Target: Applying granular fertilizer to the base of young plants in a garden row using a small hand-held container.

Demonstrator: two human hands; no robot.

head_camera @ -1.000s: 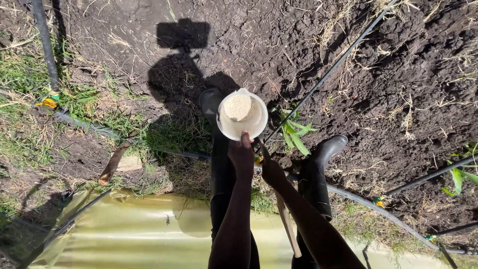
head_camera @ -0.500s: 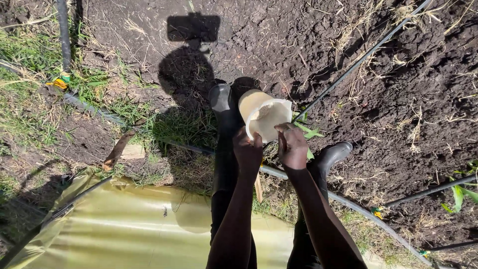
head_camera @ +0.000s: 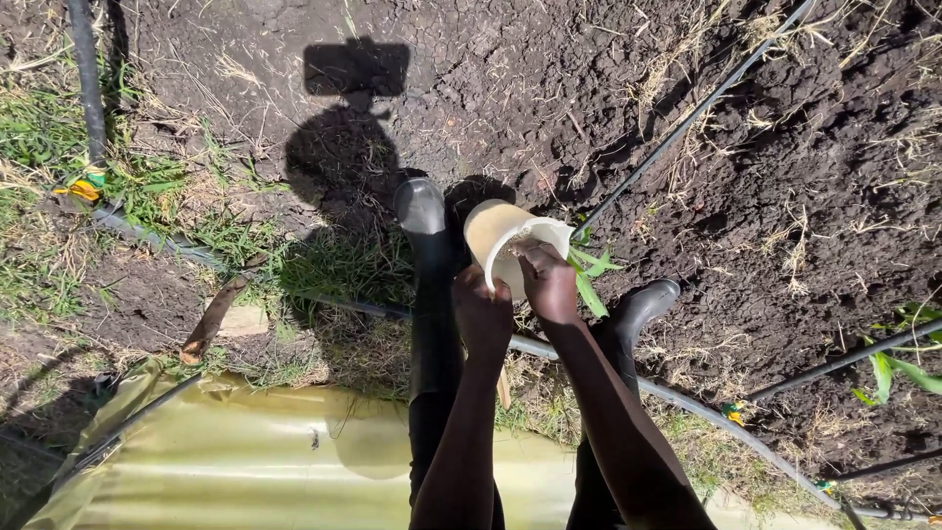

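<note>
I stand in black boots, the left boot [head_camera: 422, 211] at 12 o'clock of my hands and the right boot [head_camera: 643, 309] at 3 o'clock, on dark tilled soil.

My left hand [head_camera: 483, 314] is closed on the lower edge of a cream cup [head_camera: 496, 236], holding it tipped so its mouth faces down toward 4 o'clock. My right hand [head_camera: 548, 283] is at that mouth with the fingers curled in over the rim. I cannot tell whether they pinch anything.

By my reading, I am at the step of taking stuff out of the cup by hand. Whatever follows calls for a steady tilt from the left hand, so nothing spills past my fingers, and a small, closed pinch from the right.

The cup sits above the ground between my boots. A little pale, grainy stuff shows just inside the rim. My right hand hides the rest, so I cannot say how full the cup is.

A green seedling [head_camera: 589, 270] grows just at 3 o'clock of the cup, beside a thin black drip line [head_camera: 687, 118] that runs off toward 1 o'clock. A grey pipe [head_camera: 687, 402] crosses under my arms. A pale stick [head_camera: 503, 385] pokes out at 6 o'clock of my left hand; what holds it I cannot tell. A yellow-green sheet [head_camera: 265, 461] lies at 7 o'clock.
</note>
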